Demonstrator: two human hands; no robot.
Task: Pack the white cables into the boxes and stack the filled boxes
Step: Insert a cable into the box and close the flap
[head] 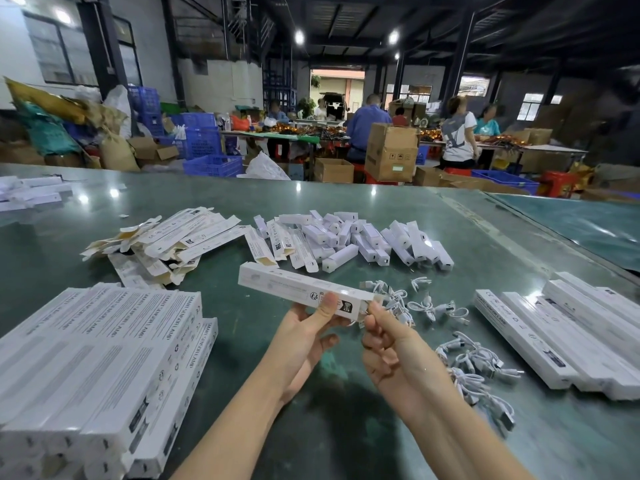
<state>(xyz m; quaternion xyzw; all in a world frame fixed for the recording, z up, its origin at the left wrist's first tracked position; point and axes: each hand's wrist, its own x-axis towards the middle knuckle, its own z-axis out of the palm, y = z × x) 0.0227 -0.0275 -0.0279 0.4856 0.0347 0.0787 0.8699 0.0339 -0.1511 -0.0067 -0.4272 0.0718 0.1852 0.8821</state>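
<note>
Gripping a long white box (304, 291) from below, thumb on its top face, the left hand (304, 336) holds it tilted above the green table (346, 209). At the box's near open end the right hand (388, 344) pinches something with curled fingers; what it is cannot be told. Loose white cables (460, 355) lie just right of that hand. Stacked boxes (104, 358) sit left of the grip, more boxes (561, 330) far right.

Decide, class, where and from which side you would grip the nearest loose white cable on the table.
Probably grip the cable at its bundled middle, coming from above. It lies flat on the table at the near end of the pile, right of the right hand; its ends are thin and blurred.
</note>
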